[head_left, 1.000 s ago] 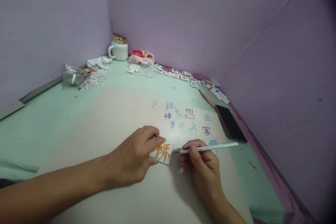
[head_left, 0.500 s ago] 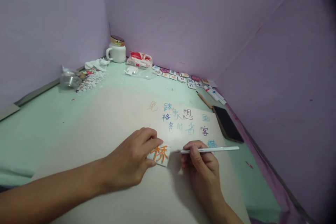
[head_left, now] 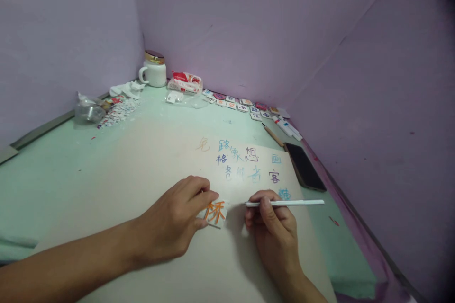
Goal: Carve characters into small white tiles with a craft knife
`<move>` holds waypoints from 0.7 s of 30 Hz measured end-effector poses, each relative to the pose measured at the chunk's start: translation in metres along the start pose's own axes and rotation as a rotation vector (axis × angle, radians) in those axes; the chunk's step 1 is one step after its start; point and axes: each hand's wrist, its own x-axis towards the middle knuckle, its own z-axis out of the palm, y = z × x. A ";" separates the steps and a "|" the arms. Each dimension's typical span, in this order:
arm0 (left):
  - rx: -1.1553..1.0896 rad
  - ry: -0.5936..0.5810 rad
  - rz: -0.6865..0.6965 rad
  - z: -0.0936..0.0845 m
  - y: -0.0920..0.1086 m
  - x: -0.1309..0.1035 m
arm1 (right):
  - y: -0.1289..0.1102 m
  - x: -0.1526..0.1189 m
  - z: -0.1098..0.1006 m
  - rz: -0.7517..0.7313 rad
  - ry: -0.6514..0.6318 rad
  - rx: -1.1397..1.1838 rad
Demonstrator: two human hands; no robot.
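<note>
My left hand (head_left: 181,215) is closed at the fingertips on a small white square card (head_left: 217,220) with a character in thick orange strokes. The card lies on a large pale board (head_left: 170,265), and my fingers cover its left side. In my right hand (head_left: 272,227) is a slim white pen-shaped craft knife (head_left: 295,203), gripped between thumb and fingers and pointing left. Its thin tip comes up to the card's right edge; whether it touches is too fine to tell.
Coloured characters (head_left: 251,154) are written on the board. Beyond it lie a phone (head_left: 304,166), a wooden-handled tool (head_left: 273,135), white markers (head_left: 284,127) and several small character cards (head_left: 242,108). A lidded white mug (head_left: 155,74), a red-and-white packet (head_left: 185,83) and paper scraps (head_left: 119,112) stand along the back.
The view has shifted slightly. The card has turned a little and sits slightly lower and further left, with my left hand still on it. The craft knife stays in my right hand.
</note>
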 end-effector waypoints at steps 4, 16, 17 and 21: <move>0.009 0.005 0.010 0.001 0.000 -0.001 | -0.001 0.001 0.002 -0.009 0.011 0.004; 0.117 -0.046 -0.115 0.002 0.000 0.002 | 0.000 -0.004 0.003 -0.049 -0.029 -0.236; 0.121 -0.057 -0.127 0.002 -0.001 0.002 | 0.000 -0.005 0.003 -0.050 -0.056 -0.274; 0.118 -0.099 -0.181 0.005 -0.004 0.003 | -0.004 0.000 0.003 -0.005 -0.136 -0.323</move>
